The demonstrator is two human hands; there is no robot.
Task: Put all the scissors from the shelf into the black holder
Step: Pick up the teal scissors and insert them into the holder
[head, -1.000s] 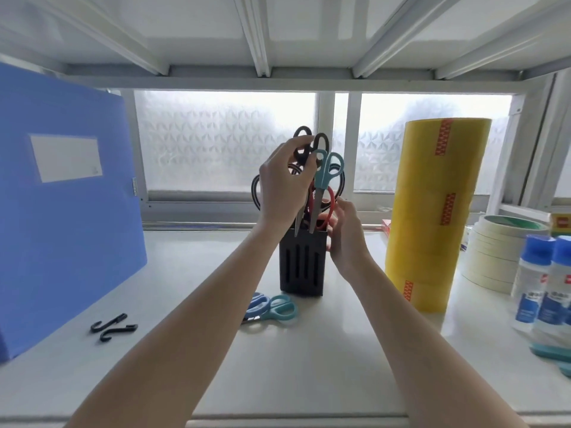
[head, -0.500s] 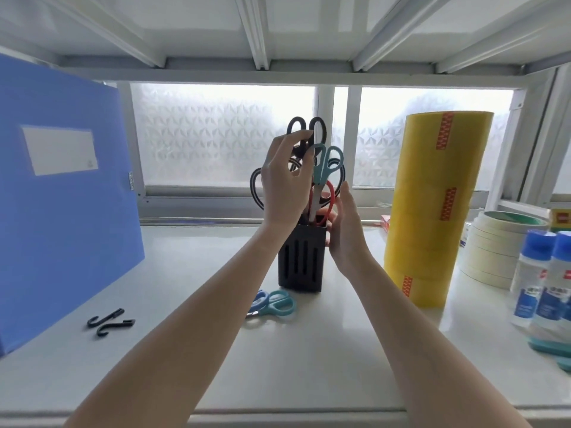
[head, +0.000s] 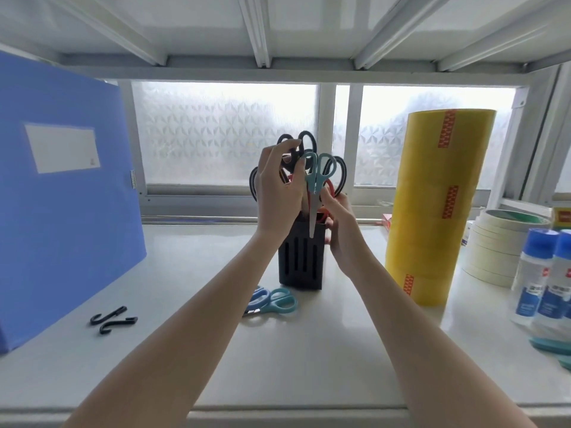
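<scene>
The black holder stands mid-shelf with black-handled scissors and red-handled scissors upright inside. My left hand pinches the teal scissors by a handle loop. They hang blade down, with the tip at the holder's front rim. My right hand grips the holder's upper right edge, one finger raised against the teal scissors' pivot. Two more scissors with blue and teal handles lie flat on the shelf, just front-left of the holder and partly under my left forearm.
A blue file box stands at the left, with two black hooks lying in front of it. A tall yellow tape stack, masking tape rolls and glue bottles crowd the right side. Shelf beams run low overhead.
The teal scissors have turned from a slant to upright, and their tip now shows at the holder's rim. Both hands stay at the holder.
</scene>
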